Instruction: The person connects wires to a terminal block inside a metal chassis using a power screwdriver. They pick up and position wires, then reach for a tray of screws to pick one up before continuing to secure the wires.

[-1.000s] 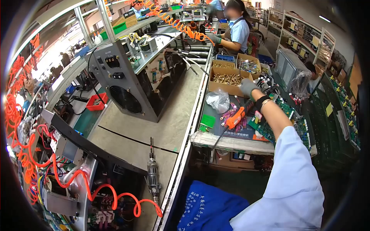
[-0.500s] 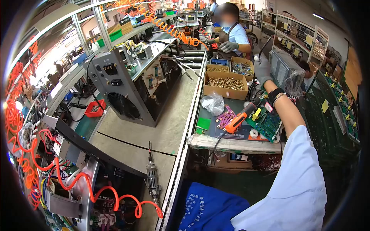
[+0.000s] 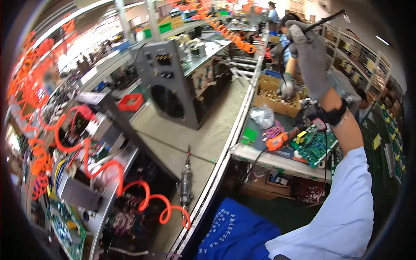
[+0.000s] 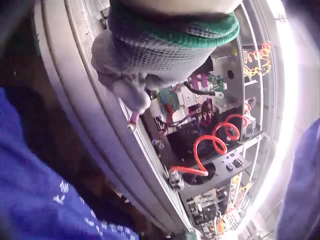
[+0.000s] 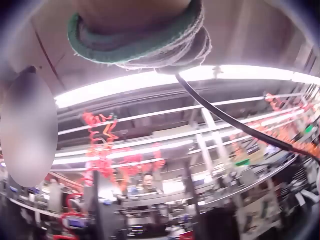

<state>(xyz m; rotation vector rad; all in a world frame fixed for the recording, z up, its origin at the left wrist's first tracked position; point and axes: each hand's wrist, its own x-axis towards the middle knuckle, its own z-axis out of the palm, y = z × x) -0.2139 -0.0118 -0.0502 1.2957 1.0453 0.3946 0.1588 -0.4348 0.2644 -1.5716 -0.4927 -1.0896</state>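
My gloved right hand (image 3: 312, 60) is raised high at the right in the head view, its fingers curled round a black cable (image 3: 326, 21). One stretch of the cable sticks out to the upper right. In the right wrist view the same cable (image 5: 235, 122) runs down and right from the glove cuff. My gloved left hand (image 4: 132, 75) shows only in the left wrist view, over the bench edge. It pinches a short purple wire (image 4: 133, 118) with a metal lug at its tip. Beyond it lies an opened chassis with purple wires (image 4: 202, 115).
A cardboard box of brass fittings (image 3: 273, 99) has another worker's gloved hand (image 3: 287, 86) in it. Nearer are an orange tool (image 3: 277, 141) and green circuit boards (image 3: 316, 147). A power screwdriver (image 3: 186, 186), a coiled red hose (image 3: 143, 195) and a grey cabinet (image 3: 169, 86) stand left.
My right hand has come up from the wires beside the box, bringing the black cable with it. The head view has turned left. The other worker's hand has reached into the brass fittings.
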